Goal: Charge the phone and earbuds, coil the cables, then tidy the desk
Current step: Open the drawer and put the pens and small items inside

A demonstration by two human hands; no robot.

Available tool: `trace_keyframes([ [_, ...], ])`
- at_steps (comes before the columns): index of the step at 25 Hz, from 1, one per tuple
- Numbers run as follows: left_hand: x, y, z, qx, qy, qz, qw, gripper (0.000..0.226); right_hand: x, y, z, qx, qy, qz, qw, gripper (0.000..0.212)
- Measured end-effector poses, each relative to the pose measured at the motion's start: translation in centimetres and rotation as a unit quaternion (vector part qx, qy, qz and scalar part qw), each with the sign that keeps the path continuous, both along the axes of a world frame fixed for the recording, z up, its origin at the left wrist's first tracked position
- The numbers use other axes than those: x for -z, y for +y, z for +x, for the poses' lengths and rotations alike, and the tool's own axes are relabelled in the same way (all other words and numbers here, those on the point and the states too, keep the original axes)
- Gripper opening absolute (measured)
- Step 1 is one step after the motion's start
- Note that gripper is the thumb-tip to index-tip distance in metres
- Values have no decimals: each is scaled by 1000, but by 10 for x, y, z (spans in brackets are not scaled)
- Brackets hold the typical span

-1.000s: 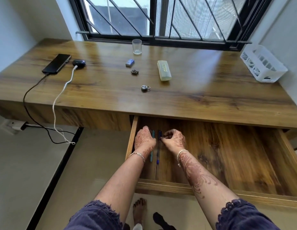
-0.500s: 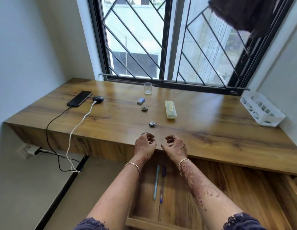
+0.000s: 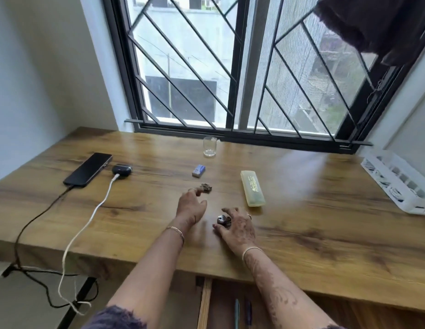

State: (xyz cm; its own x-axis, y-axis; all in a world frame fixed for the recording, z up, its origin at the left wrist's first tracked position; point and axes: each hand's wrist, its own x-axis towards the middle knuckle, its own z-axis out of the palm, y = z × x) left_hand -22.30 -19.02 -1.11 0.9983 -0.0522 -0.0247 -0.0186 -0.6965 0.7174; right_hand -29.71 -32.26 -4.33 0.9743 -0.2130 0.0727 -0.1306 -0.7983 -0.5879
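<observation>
A black phone (image 3: 88,169) is lying flat at the desk's (image 3: 301,233) far left, its long axis pointing diagonally toward the window. The left hand (image 3: 191,206) is reaching with fingers apart; the right hand's (image 3: 235,227) fingers are curling around a small metal object (image 3: 222,219).

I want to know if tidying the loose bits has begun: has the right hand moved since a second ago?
Yes. The right hand has left the open drawer and come up onto the desk, now at the small metal padlock.
</observation>
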Motion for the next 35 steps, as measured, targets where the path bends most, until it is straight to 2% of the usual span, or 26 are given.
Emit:
trace_keyframes([
  [4, 8, 0, 46, -1, 4, 35, 999, 47, 15, -3, 10, -19, -47, -18, 999, 38],
  [7, 15, -6, 70, 6, 26, 58, 998, 52, 19, -8, 17, 4, -80, -12, 997, 48],
  [10, 23, -12, 85, 38, 30, 147, 988, 57, 19, -11, 26, 21, -79, -6, 997, 52],
  [13, 30, -15, 90, 37, 32, 178, 983, 51, 16, -11, 27, 26, -75, 16, 997, 52],
  [18, 37, -22, 83, 37, -4, 164, 986, 35, 16, -14, 27, 48, -82, 33, 995, 44],
  [21, 32, -24, 69, 50, -10, 135, 990, 32, 15, -14, 26, 42, -86, 49, 994, 39],
  [25, 28, -21, 27, 72, -23, 70, 995, 30, 8, -18, 16, 50, -75, 117, 989, 35],
  [32, 25, -16, -80, 83, -10, 0, 997, 25, 4, -30, -68, 59, -39, 168, 983, 32],
  [35, 29, -20, -132, 79, -11, 39, 996, 29, 5, -41, -117, 47, -41, 172, 983, 28],
])
